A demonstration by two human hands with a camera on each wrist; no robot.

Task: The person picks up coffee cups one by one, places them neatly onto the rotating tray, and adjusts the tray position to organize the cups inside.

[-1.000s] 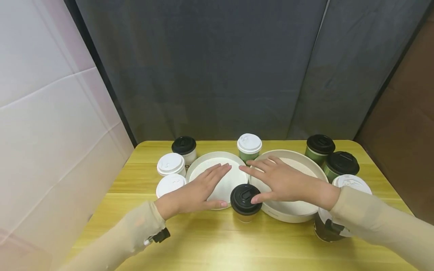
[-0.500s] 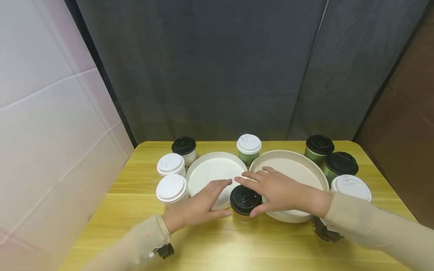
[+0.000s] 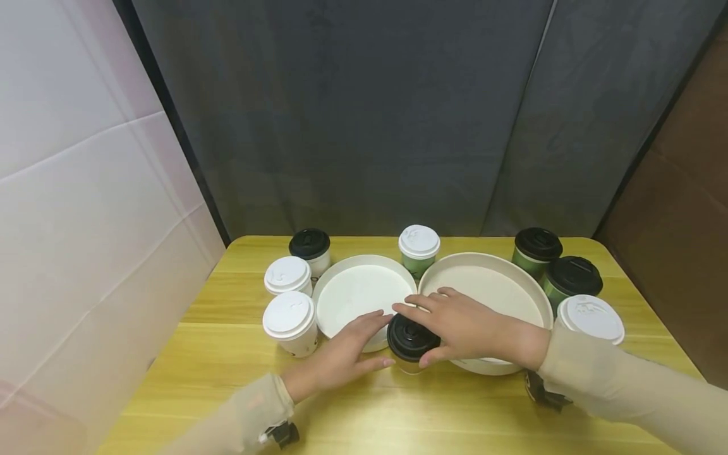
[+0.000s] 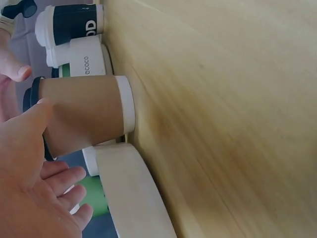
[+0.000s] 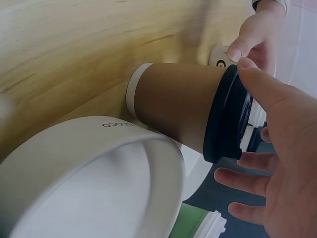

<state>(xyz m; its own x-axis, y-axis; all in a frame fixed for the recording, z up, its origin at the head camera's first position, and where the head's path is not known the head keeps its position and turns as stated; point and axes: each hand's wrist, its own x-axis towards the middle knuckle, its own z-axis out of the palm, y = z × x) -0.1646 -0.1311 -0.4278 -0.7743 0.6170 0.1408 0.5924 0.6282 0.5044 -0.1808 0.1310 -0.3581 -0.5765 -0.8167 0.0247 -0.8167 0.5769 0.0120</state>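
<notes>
A brown paper cup with a black lid (image 3: pixel 412 338) stands upright on the table, in front of where two round trays meet. To its left is my left hand (image 3: pixel 344 360), thumb and fingers spread apart beside the lid; in the left wrist view the thumb overlaps the cup (image 4: pixel 86 114), and contact is unclear. My right hand (image 3: pixel 463 322) reaches over from the right. Its fingers extend behind the lid and its thumb lies near the lid's front right edge. In the right wrist view that thumb is at the rim of the lid (image 5: pixel 228 114), with the fingers loosely spread.
Behind the cup lie a white round tray (image 3: pixel 364 291) and a cream one (image 3: pixel 489 281). White-lidded cups (image 3: pixel 289 316) and a black-lidded cup (image 3: pixel 309 246) line the left side. A green cup (image 3: pixel 419 249) stands at the back; several more cups (image 3: pixel 573 278) stand at right.
Both hands have come lower and nearer the black-lidded brown cup. The left hand has moved right and toward the front; the right hand has shifted slightly left. The cup stays in place.
</notes>
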